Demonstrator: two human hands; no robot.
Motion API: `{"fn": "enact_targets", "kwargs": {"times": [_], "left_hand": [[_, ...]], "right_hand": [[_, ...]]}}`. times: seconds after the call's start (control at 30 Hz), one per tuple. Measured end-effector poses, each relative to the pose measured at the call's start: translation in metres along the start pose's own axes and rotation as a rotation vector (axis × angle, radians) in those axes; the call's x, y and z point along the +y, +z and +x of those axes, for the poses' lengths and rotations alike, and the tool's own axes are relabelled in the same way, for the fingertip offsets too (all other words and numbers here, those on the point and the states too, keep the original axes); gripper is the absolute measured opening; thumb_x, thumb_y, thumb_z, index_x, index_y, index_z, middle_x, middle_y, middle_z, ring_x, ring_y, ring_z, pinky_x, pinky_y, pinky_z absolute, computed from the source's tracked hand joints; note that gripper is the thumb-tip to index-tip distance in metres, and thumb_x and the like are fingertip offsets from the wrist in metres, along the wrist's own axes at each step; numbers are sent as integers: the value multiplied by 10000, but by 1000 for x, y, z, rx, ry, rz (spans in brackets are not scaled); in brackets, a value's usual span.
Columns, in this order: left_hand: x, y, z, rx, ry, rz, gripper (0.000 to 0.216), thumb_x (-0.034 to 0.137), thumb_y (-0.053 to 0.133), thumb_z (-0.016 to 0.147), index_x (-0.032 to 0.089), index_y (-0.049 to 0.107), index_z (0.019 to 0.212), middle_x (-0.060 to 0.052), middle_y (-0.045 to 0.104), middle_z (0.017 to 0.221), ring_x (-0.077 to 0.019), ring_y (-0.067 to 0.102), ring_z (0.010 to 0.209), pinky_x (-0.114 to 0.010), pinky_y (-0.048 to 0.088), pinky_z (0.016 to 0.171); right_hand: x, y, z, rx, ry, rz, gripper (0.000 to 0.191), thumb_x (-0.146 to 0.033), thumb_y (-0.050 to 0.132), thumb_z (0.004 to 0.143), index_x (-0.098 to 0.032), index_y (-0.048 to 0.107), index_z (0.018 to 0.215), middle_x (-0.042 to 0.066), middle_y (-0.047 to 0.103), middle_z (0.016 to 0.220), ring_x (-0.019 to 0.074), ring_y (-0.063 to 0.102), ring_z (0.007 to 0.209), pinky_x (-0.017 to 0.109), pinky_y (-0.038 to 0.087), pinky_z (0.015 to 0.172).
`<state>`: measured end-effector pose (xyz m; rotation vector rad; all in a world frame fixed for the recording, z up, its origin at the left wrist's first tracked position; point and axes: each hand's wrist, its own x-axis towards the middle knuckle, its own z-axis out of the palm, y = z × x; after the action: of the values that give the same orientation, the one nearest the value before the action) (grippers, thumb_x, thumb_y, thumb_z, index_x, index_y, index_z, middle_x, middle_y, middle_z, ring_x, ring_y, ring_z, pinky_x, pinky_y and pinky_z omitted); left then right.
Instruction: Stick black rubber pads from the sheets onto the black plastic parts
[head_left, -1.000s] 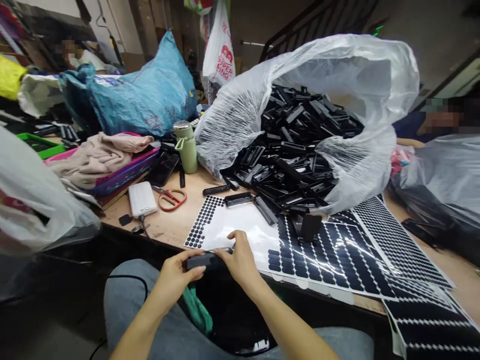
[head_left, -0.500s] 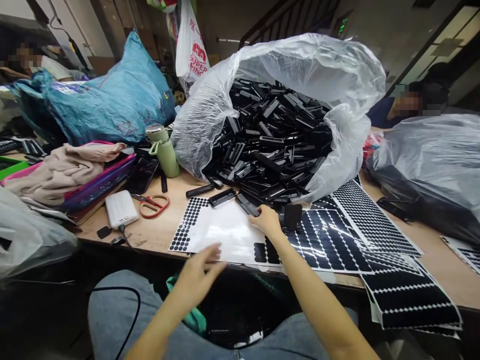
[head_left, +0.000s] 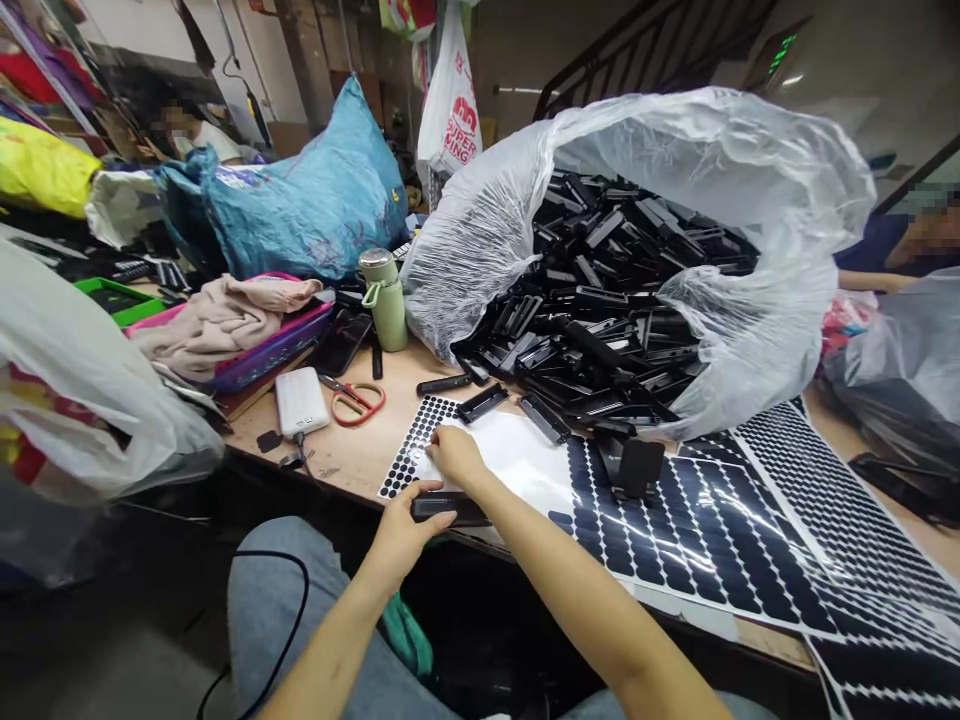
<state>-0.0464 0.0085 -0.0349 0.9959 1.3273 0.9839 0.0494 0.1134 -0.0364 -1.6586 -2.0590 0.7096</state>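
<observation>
My left hand (head_left: 409,530) grips one end of a long black plastic casing (head_left: 459,508) at the table's front edge, thumb below and fingers above. My right hand (head_left: 459,460) is just above it, its fingers pinched together over the sheet of small round black stickers (head_left: 420,437). Whether a sticker is between those fingertips is hidden. Beyond the hands, on the white backing sheet (head_left: 525,465), lie two more black casings, one (head_left: 482,403) near the dots and another (head_left: 544,418) to the right.
A big clear plastic bag (head_left: 780,340) spills black casings at the back. Larger black sticker sheets (head_left: 675,530) cover the right side, with a small black stand (head_left: 637,468) on them. Scissors (head_left: 358,402), a white power bank (head_left: 301,402) and a green bottle (head_left: 388,310) stand left.
My right hand has left the casing on the backing sheet and moved left to the round stickers. My left hand, open before, now holds a casing. The view has turned left.
</observation>
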Motion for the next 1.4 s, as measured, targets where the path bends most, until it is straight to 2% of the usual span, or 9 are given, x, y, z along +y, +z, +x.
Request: {"fn": "enact_targets", "kwargs": {"times": [0.13, 0.23, 0.43, 0.57, 0.7, 1.0, 1.13, 1.27, 1.4], "left_hand": [[-2, -3, 0, -14, 60, 81, 398, 253, 707, 578, 130, 590, 938, -64, 651, 833, -205, 606, 790, -348, 466, 770], [-2, -4, 1, -8, 79, 106, 394, 241, 712, 564, 134, 602, 927, -63, 657, 829, -210, 605, 796, -341, 457, 771], [-4, -4, 5, 28, 53, 111, 441, 243, 739, 521, 136, 620, 932, -57, 657, 832, -209, 604, 784, -332, 449, 771], [-8, -1, 5, 65, 44, 95, 457, 240, 747, 496, 136, 636, 926, -62, 665, 841, -214, 607, 787, -339, 450, 780], [-9, 2, 3, 81, 53, 117, 456, 254, 747, 494, 137, 640, 921, -60, 667, 840, -210, 608, 778, -334, 453, 773], [-9, 4, 0, 98, 49, 163, 440, 252, 735, 514, 130, 637, 925, -64, 662, 837, -206, 602, 769, -326, 455, 748], [-4, 4, -2, 100, 39, 154, 454, 269, 741, 502, 125, 640, 921, -66, 663, 835, -216, 604, 776, -335, 458, 745], [3, 12, -3, 49, 79, 184, 440, 279, 730, 531, 150, 640, 942, -53, 664, 858, -210, 603, 803, -332, 439, 788], [1, 32, 3, -37, 116, 193, 434, 275, 712, 561, 162, 629, 972, -58, 654, 924, -217, 591, 870, -324, 425, 819]], "right_hand": [[-9, 10, 6, -9, 29, -58, 58, -118, 547, 726, -109, 599, 750, 162, 625, 845, 231, 576, 824, 312, 390, 709], [-9, -1, -5, -14, 33, -48, 83, -125, 511, 746, -109, 593, 748, 158, 623, 834, 224, 573, 802, 307, 390, 694], [2, -40, -72, 10, 125, 176, 137, -244, 447, 795, -172, 549, 740, 53, 603, 797, 154, 550, 706, 262, 403, 651], [9, -39, -106, 67, 194, 318, 108, -211, 450, 762, -181, 519, 684, 34, 572, 743, 158, 528, 695, 276, 408, 647], [11, -29, -111, 118, 190, 331, 100, -190, 450, 754, -185, 498, 666, 39, 556, 765, 165, 515, 723, 292, 408, 665], [9, -24, -111, 89, 141, 282, 125, -152, 425, 764, -196, 445, 649, 46, 519, 794, 180, 494, 794, 319, 401, 734], [16, -26, -120, 206, 132, 241, 17, -182, 471, 754, -194, 481, 750, 54, 517, 836, 195, 497, 819, 327, 407, 740], [51, -49, -142, 412, 322, -3, 186, -284, 501, 776, -173, 498, 924, 118, 519, 936, 255, 508, 874, 367, 395, 744], [84, -66, -159, 375, 563, -232, 197, -325, 542, 756, -155, 530, 855, 160, 533, 880, 310, 519, 872, 374, 388, 684]]}}
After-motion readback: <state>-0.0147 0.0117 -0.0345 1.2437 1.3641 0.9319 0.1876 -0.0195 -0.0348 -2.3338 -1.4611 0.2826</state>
